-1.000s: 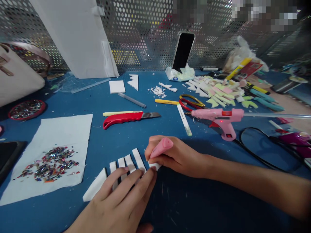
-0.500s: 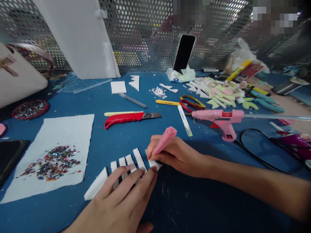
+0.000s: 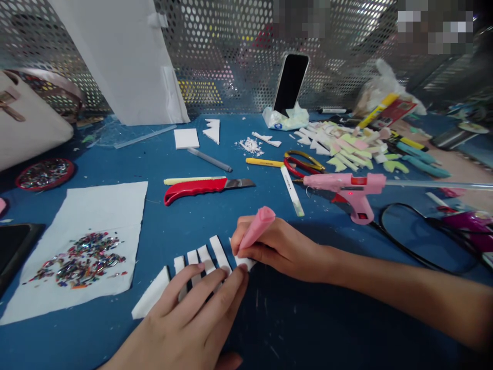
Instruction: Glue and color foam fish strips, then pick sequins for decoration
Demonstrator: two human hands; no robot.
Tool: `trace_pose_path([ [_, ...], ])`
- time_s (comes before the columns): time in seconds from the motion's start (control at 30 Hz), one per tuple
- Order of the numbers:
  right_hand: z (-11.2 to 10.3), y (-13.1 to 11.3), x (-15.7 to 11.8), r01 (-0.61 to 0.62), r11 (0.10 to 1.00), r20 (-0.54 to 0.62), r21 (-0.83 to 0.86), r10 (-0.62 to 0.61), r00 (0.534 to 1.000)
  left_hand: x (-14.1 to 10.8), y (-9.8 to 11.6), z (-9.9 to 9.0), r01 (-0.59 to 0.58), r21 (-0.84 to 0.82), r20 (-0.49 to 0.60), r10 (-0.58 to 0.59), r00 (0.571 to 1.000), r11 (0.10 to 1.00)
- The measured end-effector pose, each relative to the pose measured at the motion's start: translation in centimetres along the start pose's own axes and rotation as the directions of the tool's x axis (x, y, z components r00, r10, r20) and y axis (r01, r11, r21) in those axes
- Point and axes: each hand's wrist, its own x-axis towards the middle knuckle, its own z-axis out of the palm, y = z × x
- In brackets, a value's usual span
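Observation:
My right hand (image 3: 283, 249) is closed around a thick pink pen (image 3: 257, 227), its lower end at a white piece (image 3: 244, 263) that the fingers partly cover. My left hand (image 3: 196, 313) lies spread over several white strips (image 3: 219, 253), its fingertips reaching the same white piece. A wider white piece (image 3: 153, 293) sticks out to the left of that hand. Beyond both hands lies a red-handled knife (image 3: 196, 190) with its blade pointing right.
A pink glue gun (image 3: 352, 192) with a black cable lies at the right. White paper (image 3: 108, 205) with colourful bits is at the left. Farther back are pliers (image 3: 302, 165), a propped phone (image 3: 291, 82), a heap of pale scraps (image 3: 346, 146) and a white bag (image 3: 31, 123).
The pink pen has tilted slightly and its top end has moved a little to the left and down. My left hand stays spread over the strips.

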Motion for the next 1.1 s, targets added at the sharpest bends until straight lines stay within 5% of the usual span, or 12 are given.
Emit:
trace_pose_path([
  [0.83,0.21,-0.35,0.21,0.076,0.996,-0.025,-0.055,-0.077,0.997,-0.14,0.32,-0.02,0.014,0.0,-0.018,-0.014,1.0,1.0],
  [1.1,0.06,-0.14,0.12,0.014,1.0,-0.016,0.009,-0.014,1.0,0.39,0.4,-0.66,0.024,0.0,0.013,-0.024,1.0,1.0],
])
